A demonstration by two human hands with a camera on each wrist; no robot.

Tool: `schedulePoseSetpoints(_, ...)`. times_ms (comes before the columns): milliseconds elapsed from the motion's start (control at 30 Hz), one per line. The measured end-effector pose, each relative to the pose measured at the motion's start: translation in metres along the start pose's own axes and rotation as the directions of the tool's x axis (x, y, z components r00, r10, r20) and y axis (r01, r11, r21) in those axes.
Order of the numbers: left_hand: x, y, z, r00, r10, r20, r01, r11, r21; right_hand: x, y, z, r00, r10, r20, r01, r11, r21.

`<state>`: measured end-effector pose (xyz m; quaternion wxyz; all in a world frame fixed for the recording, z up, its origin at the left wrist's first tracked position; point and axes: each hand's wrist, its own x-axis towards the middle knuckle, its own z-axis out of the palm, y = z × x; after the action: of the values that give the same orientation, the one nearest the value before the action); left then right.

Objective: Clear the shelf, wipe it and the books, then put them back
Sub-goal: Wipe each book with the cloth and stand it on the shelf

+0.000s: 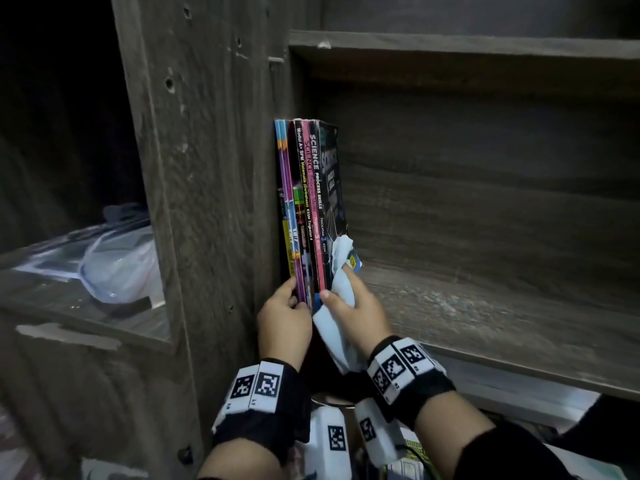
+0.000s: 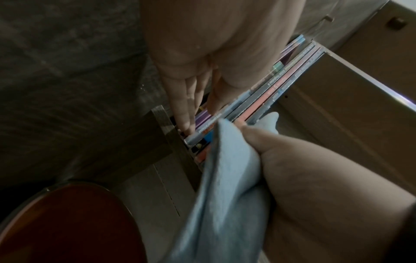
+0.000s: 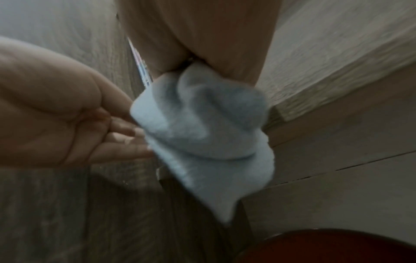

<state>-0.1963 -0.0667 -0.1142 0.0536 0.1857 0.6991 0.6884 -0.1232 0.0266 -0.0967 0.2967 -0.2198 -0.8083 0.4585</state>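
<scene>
Both wrists w/ black marker bands sit closest to the head cam. Right hand [image 1: 360,303] has fingers and thumb clamped on a pale blue cloth [image 1: 341,268], pressed vs the outermost cover of the books [image 1: 311,202]. Left hand [image 1: 282,317] has fingers straight, touching the bottom edges of the leftmost spines. Books stand upright at the left end of the wooden shelf [image 1: 485,306], tight against the side panel [image 1: 214,168]. Left compartment holds a clear plastic bag [image 1: 119,268], prob. with paper under it. Dark red round object [image 2: 67,226] sits below.
</scene>
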Motion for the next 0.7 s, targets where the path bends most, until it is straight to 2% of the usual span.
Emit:
schedulePoseSetpoints(200,-0.002,0.0,0.0,0.999,-0.016,0.033,0.015,1.0,0.022,-0.004,0.0,-0.001,0.999,0.015,-0.03,-0.016,0.999,-0.046)
schedulePoseSetpoints(300,-0.007,-0.002,-0.005,0.997,-0.046,0.061,0.034,0.98,0.196,-0.009,-0.005,-0.009,1.0,0.028,-0.012,-0.028,0.999,-0.016)
schedulePoseSetpoints(400,-0.017,-0.002,-0.008,0.981,-0.127,0.149,0.04,0.874,0.484,-0.027,0.002,-0.026,0.999,0.039,0.016,-0.039,0.998,0.041)
schedulePoseSetpoints(467,-0.025,-0.003,-0.005,0.963,-0.167,0.213,0.005,0.798,0.603,-0.047,0.012,-0.042,0.998,0.059,0.019,-0.06,0.997,0.052)
schedulePoseSetpoints(700,-0.06,-0.018,0.034,0.88,-0.282,0.382,-0.184,0.541,0.821,-0.149,0.068,-0.116,0.975,0.223,-0.025,-0.222,0.975,0.031)
